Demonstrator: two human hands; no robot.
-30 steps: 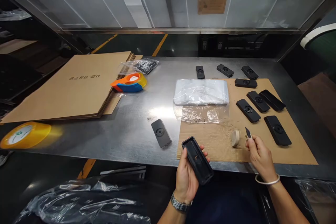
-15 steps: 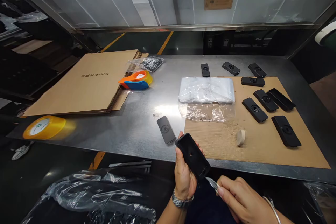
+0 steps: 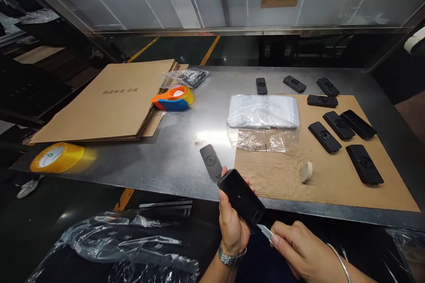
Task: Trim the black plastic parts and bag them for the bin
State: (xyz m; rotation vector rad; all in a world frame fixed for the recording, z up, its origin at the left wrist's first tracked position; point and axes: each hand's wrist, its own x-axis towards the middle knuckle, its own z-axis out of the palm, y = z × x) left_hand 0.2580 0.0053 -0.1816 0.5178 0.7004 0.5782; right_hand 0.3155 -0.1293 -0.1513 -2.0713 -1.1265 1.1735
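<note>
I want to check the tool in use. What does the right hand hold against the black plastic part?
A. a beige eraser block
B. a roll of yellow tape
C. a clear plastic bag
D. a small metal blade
D: the right hand pinches a small metal blade whose tip meets the lower end of the black plastic part gripped in the left hand.

Tape dispenser [image 3: 172,98] beside flattened cardboard boxes [image 3: 109,99] on steel table [image 3: 159,163].

left hand [image 3: 232,223]: bare, no glove
left wrist: silver metal link watch [image 3: 231,257]
right hand [image 3: 297,250]: bare, no glove
right wrist: thin silver bangle [image 3: 341,261]
sleeves: none vis., forearms bare
</note>
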